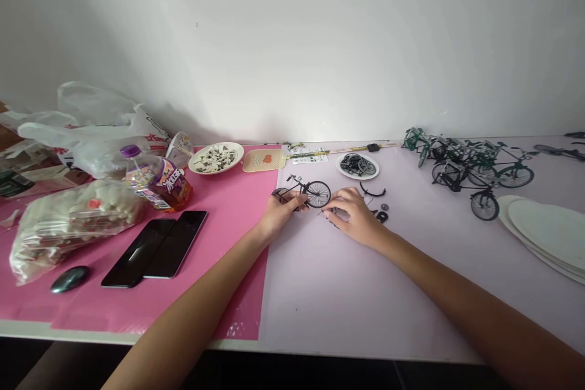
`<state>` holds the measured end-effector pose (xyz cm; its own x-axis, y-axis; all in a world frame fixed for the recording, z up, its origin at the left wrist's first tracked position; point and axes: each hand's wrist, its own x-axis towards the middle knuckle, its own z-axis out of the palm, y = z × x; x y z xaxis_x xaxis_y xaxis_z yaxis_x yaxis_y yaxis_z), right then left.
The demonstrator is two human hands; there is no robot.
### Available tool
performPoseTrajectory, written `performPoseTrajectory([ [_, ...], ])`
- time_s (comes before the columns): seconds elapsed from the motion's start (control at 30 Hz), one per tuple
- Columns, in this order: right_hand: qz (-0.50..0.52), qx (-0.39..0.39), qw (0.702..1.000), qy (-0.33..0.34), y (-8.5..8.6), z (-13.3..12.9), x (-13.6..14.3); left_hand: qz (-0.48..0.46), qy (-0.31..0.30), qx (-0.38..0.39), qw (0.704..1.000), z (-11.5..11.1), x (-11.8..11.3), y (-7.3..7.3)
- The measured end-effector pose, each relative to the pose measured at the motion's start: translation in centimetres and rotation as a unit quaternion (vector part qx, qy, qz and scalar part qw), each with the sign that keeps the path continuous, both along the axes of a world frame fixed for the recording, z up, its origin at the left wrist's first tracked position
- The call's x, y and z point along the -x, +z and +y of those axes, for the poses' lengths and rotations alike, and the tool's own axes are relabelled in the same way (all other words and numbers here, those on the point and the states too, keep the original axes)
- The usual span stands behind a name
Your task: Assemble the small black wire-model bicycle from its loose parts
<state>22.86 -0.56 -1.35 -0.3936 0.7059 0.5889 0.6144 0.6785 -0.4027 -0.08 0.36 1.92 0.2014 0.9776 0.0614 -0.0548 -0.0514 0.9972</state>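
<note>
A small black model bicycle (318, 194) with spoked wheels is gripped in my left hand (278, 213), my thumb across its frame. Its handlebar points up and away from me. Just right of its wheel, my right hand (351, 213) is closed with fingertips pinched low over the table, at a thin dark part too small to name. Beyond that hand lie loose black parts: a curved strip (373, 192), a small round gear (384, 207) and a dark piece (382, 217) partly beside my fingers.
Behind my hands stands a plate (339, 166) of black wheels and parts. Several model bicycles (484, 170) and stacked white plates (543, 228) are at right. At left are phones (155, 250), a drink bottle (158, 180), bags (77, 219) and a plate (194, 167) of small pieces.
</note>
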Motion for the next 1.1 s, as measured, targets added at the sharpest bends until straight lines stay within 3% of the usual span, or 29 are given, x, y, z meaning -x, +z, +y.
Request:
performPoseTrajectory([
  [0.33, 0.009, 0.028, 0.994, 0.109, -0.6, -0.5, 1.1, -0.014, 0.0, 0.0, 1.0, 0.0, 0.0, -0.1],
  [0.6, 0.024, 0.013, 0.994, 0.104, -1.2, 0.0, 0.7, -0.014, 0.007, 0.005, 1.0, 0.1, -0.1, -0.2],
  [1.1, 0.08, -0.003, 0.995, 0.063, -0.5, -0.1, 0.5, -0.019, 0.004, 0.002, 1.0, 0.1, 0.0, -0.2],
])
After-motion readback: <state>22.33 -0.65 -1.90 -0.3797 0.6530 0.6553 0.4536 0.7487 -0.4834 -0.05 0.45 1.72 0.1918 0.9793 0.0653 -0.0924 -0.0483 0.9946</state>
